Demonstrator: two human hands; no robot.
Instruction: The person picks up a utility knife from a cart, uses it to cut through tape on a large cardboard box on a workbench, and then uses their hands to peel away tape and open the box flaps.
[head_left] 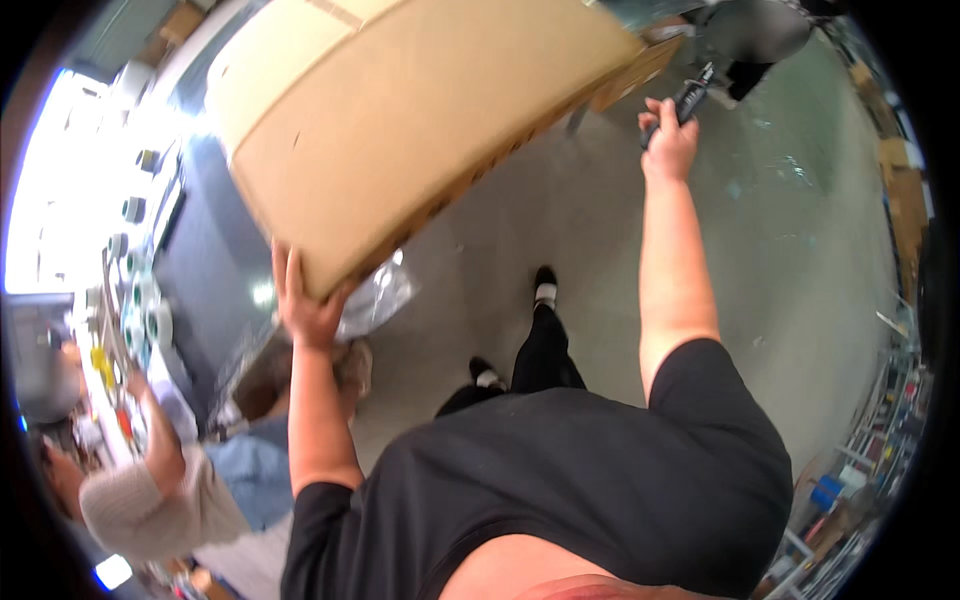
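Observation:
A large brown cardboard box (430, 110) slants across the upper middle, its near lower corner toward me. My left hand (308, 310) grips that corner, with its fingers up the side and the thumb by the lower edge. Out to the right, my right hand (670, 145) is wrapped round a slim black tool (690, 98) with a pale, narrow tip. Its exact kind is not clear. The tool points away from me, just right of the box's far end. Clear plastic film (380, 297) hangs beside my left hand.
A dark table (205, 270) with several rolls of tape (158, 322) stands on the left. One person (170, 490) works there; another person (755, 35) is at the far right, by the box's end. Shelving (870, 430) lines the right side above grey floor.

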